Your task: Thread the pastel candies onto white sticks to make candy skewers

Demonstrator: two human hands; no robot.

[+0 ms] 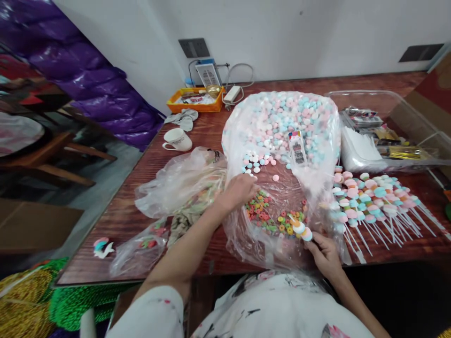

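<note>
Skewer (299, 228): short stack of puffy candies and rings, held over the near part of the clear plastic, tip angled up and left.

Right hand (326, 256): pinching the skewer at its lower end, just under the pink-and-blue piece. I'd go light and low with that grip, so the bottom candy has some support without getting squashed.

Left hand (243, 188): fingers bunched together, down by the loose puffy candies (257, 162). Something pale shows at the fingertips, but honestly can't tell if it's pinched or just beside them. Imo grabbing a piece by its rim is best, leaves the flat middle free for the stick.

Candy rings (259, 209): loose on the clear plastic, some just below the left hand, more right by the skewer. Super handy, though a low wrist could scatter them.

Big candy bag (275, 110): stuffed with pink, blue and white pieces, printed packet (298, 148) lying on top.

Loaded skewers (373, 202): heaped right of the bag, white sticks mostly pointing toward the near right. Nice reference for spacing, I'd say.

Other stuff: clear bin (398, 164) behind that heap, white mug (178, 140) and orange tray (197, 108) over on the left.
</note>
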